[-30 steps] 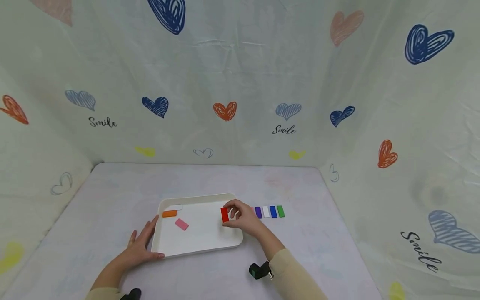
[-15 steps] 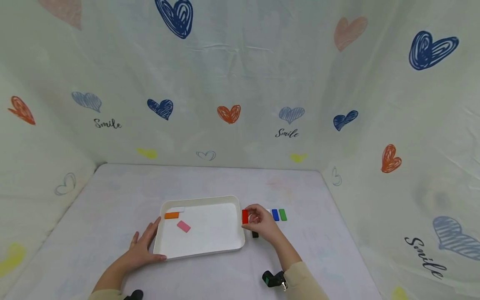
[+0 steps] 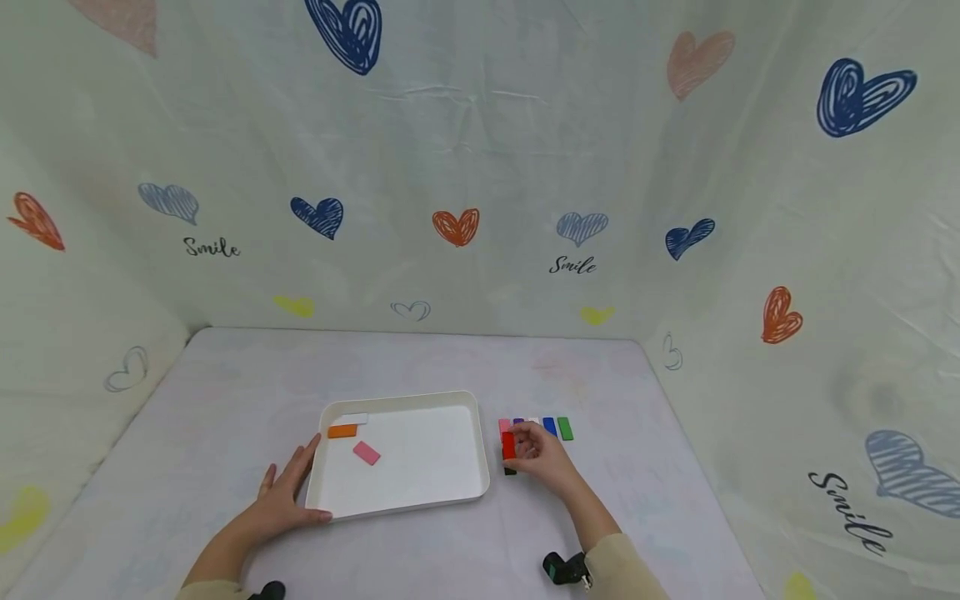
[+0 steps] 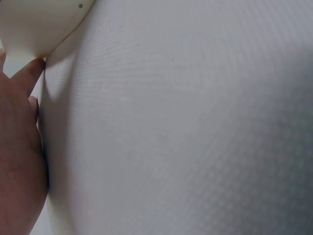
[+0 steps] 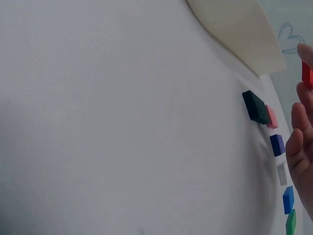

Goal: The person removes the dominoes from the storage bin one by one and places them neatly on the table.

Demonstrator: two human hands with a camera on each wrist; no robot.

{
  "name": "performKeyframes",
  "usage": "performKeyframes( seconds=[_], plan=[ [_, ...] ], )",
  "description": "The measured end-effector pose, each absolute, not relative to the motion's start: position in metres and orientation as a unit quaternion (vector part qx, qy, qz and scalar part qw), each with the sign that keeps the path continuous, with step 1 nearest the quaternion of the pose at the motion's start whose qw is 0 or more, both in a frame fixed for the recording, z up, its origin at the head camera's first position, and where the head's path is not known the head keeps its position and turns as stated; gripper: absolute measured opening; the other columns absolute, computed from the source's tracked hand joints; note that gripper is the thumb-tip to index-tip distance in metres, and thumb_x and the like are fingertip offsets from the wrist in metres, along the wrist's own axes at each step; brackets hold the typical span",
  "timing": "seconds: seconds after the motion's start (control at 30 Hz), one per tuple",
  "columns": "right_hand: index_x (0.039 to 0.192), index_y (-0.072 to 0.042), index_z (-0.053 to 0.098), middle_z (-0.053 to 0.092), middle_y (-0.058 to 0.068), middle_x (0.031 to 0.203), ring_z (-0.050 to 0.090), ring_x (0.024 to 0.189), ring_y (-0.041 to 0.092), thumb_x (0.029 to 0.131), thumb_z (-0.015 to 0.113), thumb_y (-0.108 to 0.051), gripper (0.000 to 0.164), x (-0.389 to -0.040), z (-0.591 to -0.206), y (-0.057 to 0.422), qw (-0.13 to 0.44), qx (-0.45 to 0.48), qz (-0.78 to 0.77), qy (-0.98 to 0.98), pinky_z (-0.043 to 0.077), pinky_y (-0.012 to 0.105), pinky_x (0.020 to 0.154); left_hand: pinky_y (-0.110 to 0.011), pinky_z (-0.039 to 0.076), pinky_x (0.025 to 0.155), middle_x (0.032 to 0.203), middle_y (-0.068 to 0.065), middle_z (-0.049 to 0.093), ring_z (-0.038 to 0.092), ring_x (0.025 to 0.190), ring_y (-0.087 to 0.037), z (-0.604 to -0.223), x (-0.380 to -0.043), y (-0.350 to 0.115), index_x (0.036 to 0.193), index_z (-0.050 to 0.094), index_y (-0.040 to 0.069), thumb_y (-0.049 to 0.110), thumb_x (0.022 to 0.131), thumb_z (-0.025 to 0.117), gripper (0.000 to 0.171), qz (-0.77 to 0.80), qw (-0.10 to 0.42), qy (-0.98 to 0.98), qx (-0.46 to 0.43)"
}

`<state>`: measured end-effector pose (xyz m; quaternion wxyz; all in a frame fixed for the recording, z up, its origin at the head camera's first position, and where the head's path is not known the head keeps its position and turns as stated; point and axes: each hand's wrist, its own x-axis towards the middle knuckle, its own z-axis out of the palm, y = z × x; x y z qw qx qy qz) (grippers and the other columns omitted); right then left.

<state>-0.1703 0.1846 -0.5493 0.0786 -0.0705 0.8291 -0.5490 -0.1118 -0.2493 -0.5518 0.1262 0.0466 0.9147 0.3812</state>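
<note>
My right hand pinches a red rectangular block between thumb and fingers, to the right of the white tray. In the right wrist view the red block stands raised off the table, and a dark block lies below it, beside a pink block. Fingers spread, my left hand rests against the tray's left side and front left corner. Inside the tray are an orange block, a white block and a tilted pink block.
A row of small blocks runs right from the pink one: purple, white, blue and green. My right hand partly covers this row in the head view. A heart-printed curtain surrounds the table.
My right hand has carried the red block from over the tray's right part, across its rim, to beside the row of blocks. My left hand stays at the tray.
</note>
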Motion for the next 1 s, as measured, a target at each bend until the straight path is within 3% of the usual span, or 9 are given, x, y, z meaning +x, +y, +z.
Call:
performKeyframes(
  seconds=[0.5,0.73,1.0],
  plan=[
    [0.12,-0.012,0.062,0.058,0.003,0.091,0.054,0.077,0.02,0.076,0.085,-0.017,0.049,-0.163,-0.564,0.202,0.076,-0.051,-0.509,0.856,0.051,0.026,0.063,-0.061,-0.023,0.105,0.154,-0.034,0.011,-0.003,0.141,-0.051,-0.55,-0.11,-0.252,0.156,0.004,0.011,0.043,0.063,0.087,0.129,0.394,0.129,0.909,0.039],
    [0.119,-0.009,0.061,0.055,0.003,0.084,0.052,0.075,0.019,0.074,0.086,-0.016,0.052,-0.164,-0.567,0.209,0.077,-0.043,-0.5,0.862,0.048,0.025,0.061,-0.062,-0.021,0.106,0.152,-0.035,0.015,-0.001,0.141,-0.053,-0.552,-0.111,-0.251,0.156,0.006,0.01,0.042,0.064,0.087,0.126,0.392,0.119,0.911,0.049],
    [0.117,-0.005,0.062,0.051,0.004,0.086,0.049,0.078,0.02,0.072,0.087,-0.011,0.052,-0.166,-0.571,0.214,0.093,-0.02,-0.51,0.855,0.045,0.023,0.061,-0.063,-0.019,0.107,0.152,-0.034,0.017,0.001,0.141,-0.053,-0.552,-0.111,-0.25,0.156,0.008,0.01,0.04,0.065,0.088,0.125,0.391,0.115,0.912,0.05]
  ],
)
